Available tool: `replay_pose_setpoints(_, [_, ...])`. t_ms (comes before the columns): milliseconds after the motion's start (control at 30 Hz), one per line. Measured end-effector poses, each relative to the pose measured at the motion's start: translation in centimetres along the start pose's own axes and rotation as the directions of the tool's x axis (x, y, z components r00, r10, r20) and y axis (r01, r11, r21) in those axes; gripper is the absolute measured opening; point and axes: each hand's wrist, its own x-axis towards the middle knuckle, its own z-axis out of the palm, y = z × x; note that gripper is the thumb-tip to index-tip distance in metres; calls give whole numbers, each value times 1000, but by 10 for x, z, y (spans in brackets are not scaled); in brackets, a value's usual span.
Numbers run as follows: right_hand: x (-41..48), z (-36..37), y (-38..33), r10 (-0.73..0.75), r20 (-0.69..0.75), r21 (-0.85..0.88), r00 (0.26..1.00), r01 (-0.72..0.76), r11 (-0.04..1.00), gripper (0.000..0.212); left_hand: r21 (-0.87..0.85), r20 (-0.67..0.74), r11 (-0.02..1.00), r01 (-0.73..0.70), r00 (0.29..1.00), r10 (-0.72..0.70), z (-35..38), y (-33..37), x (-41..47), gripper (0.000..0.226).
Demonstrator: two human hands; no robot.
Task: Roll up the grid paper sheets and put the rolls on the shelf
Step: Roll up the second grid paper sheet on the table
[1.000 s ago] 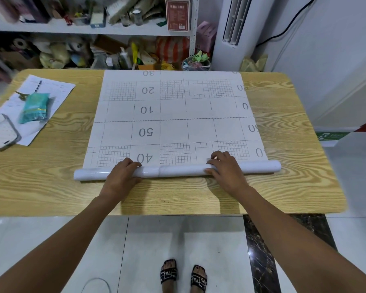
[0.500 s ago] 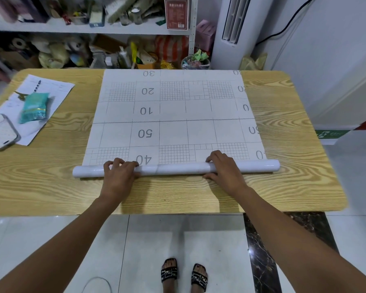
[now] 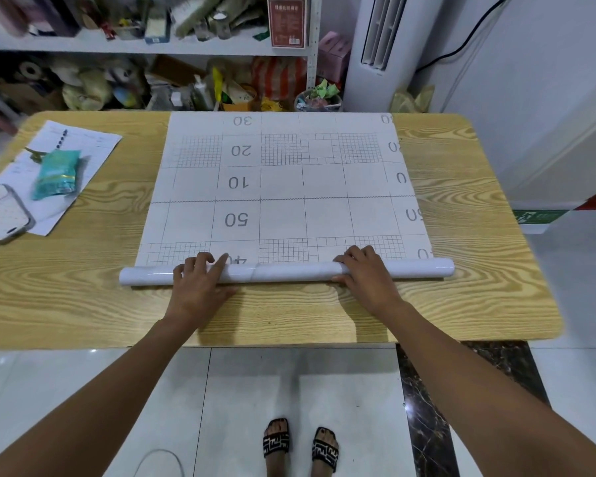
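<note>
Head view. Large white grid paper sheet (image 3: pixel 283 187) with grey printed squares and upside-down numbers lies flat on the light wood-grain table (image 3: pixel 489 277) and runs to its far edge. The sheet's near end is wound into a glossy white roll (image 3: pixel 289 271) that lies crosswise near the table's front edge.

Left hand (image 3: pixel 200 284) rests on the roll left of centre, fingers spread and fairly straight across its top, tips reaching the flat sheet. Right hand (image 3: pixel 365 273) grips the roll right of centre, fingers curved over the top and thumb against the near side. Both ends of the roll stick out past the hands.

Surroundings: at the table's left, white printed papers (image 3: pixel 93 146) carry a teal plastic packet (image 3: pixel 55 173) and a white-cased phone (image 3: pixel 4 215), well apart from the sheet. Behind the table stands a white metal shelf (image 3: pixel 152 46), crowded with goods; a dark red box (image 3: pixel 287 20) stands upright at its right end. A tall white air-conditioner unit (image 3: pixel 375 46) stands right of the shelf, with a black cable (image 3: pixel 461 46) on the wall beside it. Below the table edge are pale floor tiles and two feet in black patterned sandals (image 3: pixel 300 442).

Hard to read: the left hand covers part of the number 40. The numbers along the sheet's right edge are cut off. Most shelf contents are blurred and cannot be identified. The phone is cropped at the left frame edge.
</note>
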Motion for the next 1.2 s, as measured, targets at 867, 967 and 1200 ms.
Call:
replay_pose_setpoints(867, [-7,-7,-1,39,85,-5,996,-39,999,50,-266,-50,964,-20,999,7,4,-9,1,38])
replay_pose_setpoints(967, [-8,-7,0,23,88,9,996,-24,1000,60,-270,-87,963,-18,996,-6,2,-7,0,35])
replay_pose_setpoints(1200, [-4,-6,0,52,57,39,997,-54,998,59,-255,-82,966,-43,996,23,-4,-8,7,16])
